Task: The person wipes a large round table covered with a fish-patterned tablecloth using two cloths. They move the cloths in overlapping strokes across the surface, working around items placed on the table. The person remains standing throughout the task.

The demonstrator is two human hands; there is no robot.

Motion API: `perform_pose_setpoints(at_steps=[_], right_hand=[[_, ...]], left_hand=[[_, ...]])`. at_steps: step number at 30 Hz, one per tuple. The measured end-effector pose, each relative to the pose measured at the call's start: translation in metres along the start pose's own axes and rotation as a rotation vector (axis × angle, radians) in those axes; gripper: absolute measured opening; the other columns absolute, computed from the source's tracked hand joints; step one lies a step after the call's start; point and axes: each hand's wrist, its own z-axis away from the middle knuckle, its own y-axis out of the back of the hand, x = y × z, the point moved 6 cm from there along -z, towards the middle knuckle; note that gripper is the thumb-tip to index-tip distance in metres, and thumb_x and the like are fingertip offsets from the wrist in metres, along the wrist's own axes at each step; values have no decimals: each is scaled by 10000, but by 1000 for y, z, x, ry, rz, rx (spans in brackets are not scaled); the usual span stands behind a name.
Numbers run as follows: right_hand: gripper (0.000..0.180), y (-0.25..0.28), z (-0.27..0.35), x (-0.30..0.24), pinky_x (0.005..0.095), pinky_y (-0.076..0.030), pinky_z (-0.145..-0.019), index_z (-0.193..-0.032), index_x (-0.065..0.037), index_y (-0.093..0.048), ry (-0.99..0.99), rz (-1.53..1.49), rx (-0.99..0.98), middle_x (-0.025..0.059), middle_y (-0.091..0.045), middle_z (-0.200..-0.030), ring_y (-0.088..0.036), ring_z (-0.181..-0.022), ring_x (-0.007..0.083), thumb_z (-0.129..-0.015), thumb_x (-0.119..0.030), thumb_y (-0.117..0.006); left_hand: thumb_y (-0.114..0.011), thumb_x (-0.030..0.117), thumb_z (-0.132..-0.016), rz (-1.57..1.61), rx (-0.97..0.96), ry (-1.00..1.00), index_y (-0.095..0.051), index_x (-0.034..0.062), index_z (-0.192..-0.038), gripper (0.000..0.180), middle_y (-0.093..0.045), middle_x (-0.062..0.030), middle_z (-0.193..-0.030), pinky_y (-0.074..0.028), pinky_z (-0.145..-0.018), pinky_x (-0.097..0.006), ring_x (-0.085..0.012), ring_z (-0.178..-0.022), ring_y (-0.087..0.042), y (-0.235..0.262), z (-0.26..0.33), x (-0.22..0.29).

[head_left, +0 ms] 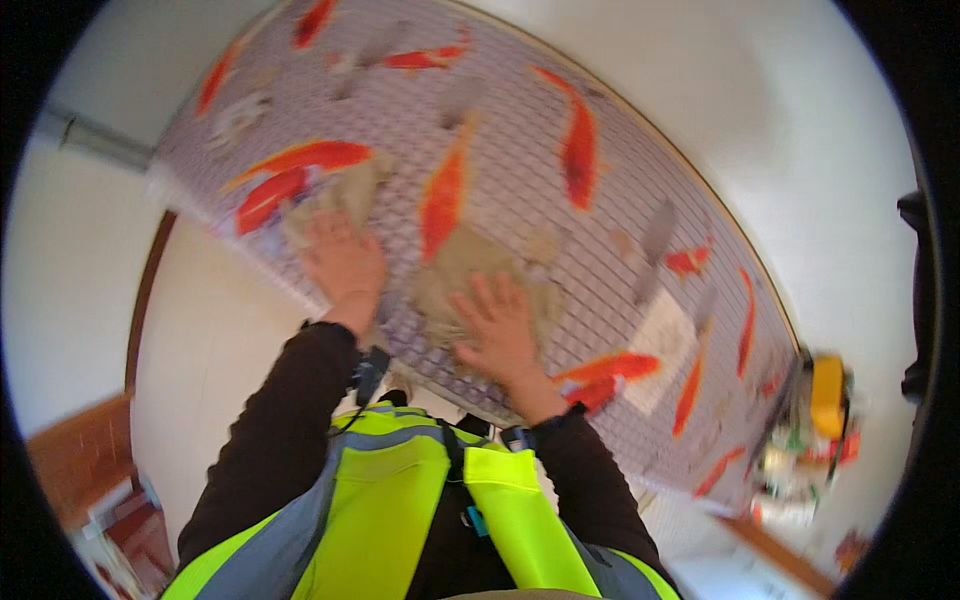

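And there's the left hand [343,262] flat on one tan cloth [358,190], the right hand [500,328] on a second cloth [466,256], both atop the fish-patterned bench [645,150], fingers [483,290] spread wide, where even palm pressure and overlapping strokes should wipe best!

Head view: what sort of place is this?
Probably an indoor room, perhaps in a home: there's a fish-printed tabletop, what looks like brown wooden furniture at lower left, and a yellow object among clutter at right.
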Motion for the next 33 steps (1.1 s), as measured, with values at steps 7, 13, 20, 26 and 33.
perform_pose_setpoints(at_steps=[7,13,20,26,33], right_hand=[[720,42,-20,137,487,-199,-1134,-1393,25,-377,-297,495,261,210,-351,-1454,-308,-1346,374,-847,-418,-534],[699,31,-20,183,463,-240,-1117,-1459,-54,-311,-485,795,-6,110,-260,-1529,-295,-1362,343,-959,-541,-347],[709,25,-22,211,427,-279,-1102,-1459,-79,-324,-544,935,-2,108,-271,-1524,-317,-1355,333,-964,-585,-285],[488,28,-33,161,462,-372,-998,-1354,-77,-382,-141,1120,7,163,-433,-1362,-452,-1213,364,-987,-398,-392],[481,60,-42,72,504,-434,-877,-1313,-22,-461,204,765,120,207,-449,-1392,-520,-1134,420,-1006,-367,-323]], left_hand=[[-409,338,-907,-819,377,-59,-438,72,-1357,523,-372,-146,-1447,-227,-1054,-556,-330,-1357,-283,2,-1,3],[-483,305,-895,430,-168,43,-329,62,-1439,615,-212,-175,-1522,-116,-1120,-542,-355,-1421,-131,8,7,-3],[-482,298,-916,477,-210,15,-281,51,-1464,634,-135,-177,-1551,-54,-1129,-545,-360,-1438,-63,6,5,-5],[-454,289,-930,490,-154,-109,-325,28,-1446,593,-162,-198,-1542,-10,-1130,-555,-389,-1432,-64,3,11,-3],[-407,350,-963,490,-136,-506,-351,49,-1434,562,-190,-144,-1548,-27,-1148,-520,-308,-1447,-82,-6,40,-5]])
